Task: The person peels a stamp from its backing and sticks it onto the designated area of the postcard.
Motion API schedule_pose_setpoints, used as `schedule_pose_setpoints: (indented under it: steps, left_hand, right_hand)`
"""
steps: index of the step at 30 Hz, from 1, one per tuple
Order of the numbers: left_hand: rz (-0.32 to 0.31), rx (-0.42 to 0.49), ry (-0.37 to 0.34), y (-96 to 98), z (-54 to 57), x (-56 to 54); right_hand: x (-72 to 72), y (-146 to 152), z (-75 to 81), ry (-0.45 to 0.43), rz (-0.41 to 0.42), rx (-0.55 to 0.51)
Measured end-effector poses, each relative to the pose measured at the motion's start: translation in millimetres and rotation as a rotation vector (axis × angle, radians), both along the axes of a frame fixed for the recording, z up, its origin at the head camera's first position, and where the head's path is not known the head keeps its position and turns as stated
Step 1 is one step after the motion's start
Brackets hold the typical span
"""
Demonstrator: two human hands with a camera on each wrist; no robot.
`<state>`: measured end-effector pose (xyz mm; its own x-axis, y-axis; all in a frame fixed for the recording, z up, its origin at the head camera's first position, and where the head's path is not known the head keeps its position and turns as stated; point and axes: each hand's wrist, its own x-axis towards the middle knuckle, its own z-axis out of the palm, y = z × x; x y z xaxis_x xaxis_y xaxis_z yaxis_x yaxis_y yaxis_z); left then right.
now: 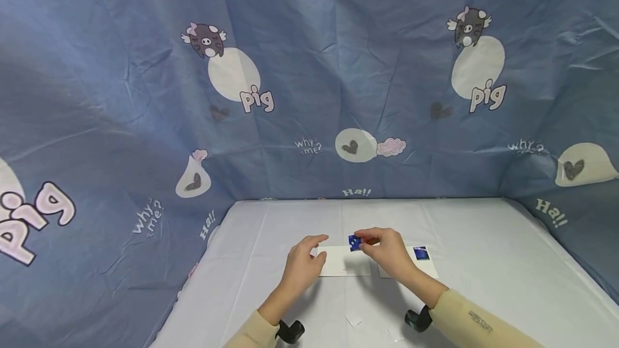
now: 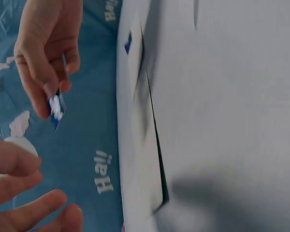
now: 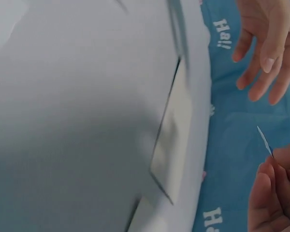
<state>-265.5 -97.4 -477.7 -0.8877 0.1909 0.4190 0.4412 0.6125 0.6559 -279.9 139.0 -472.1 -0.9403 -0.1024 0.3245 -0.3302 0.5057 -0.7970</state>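
My right hand (image 1: 387,251) pinches a small square blue stamp (image 1: 355,243) with white marks between thumb and fingertips, held up over the table. In the left wrist view the stamp (image 2: 56,108) tilts and catches the light; the right wrist view shows it nearly edge-on. My left hand (image 1: 303,262) hovers to the left with fingers spread and relaxed, holding nothing. Below and between the hands lies a plain white envelope (image 1: 338,265). Partly behind the right hand, a second white envelope (image 1: 427,268) bears a dark blue stamp (image 1: 421,253) at its upper right corner.
Small white paper scraps (image 1: 353,321) lie on the white-covered table (image 1: 271,230) nearer to me. A blue printed curtain (image 1: 300,69) hangs behind and around the table. Dark wrist cameras sit on both wrists.
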Motion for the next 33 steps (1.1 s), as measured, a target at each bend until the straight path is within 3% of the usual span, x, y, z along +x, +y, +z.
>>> schedule_pose_setpoints:
  steps: [5,11,18,26,33]
  left_hand:
    - [-0.028,-0.144,-0.023,-6.9,-0.8,-10.9]
    - [-0.088,-0.287,-0.067,-14.5,-10.6,-24.2]
    - [-0.146,-0.437,-0.218,-20.6,-17.6,-28.4]
    - [-0.145,-0.490,-0.276,-21.5,-22.5,-29.2]
    - [-0.151,-0.542,-0.264,-20.8,-24.4,-30.9]
  right_hand:
    - [-12.0,0.2,-6.4,-0.031,0.010,0.018]
    - [-26.3,2.4,-13.5,-0.046,0.004,0.053]
    - [-36.1,3.0,-20.5,-0.097,-0.015,0.095]
    - [-43.8,5.5,-29.2,-0.147,0.011,0.129]
    - [-44.6,6.0,-32.7,-0.165,0.019,0.150]
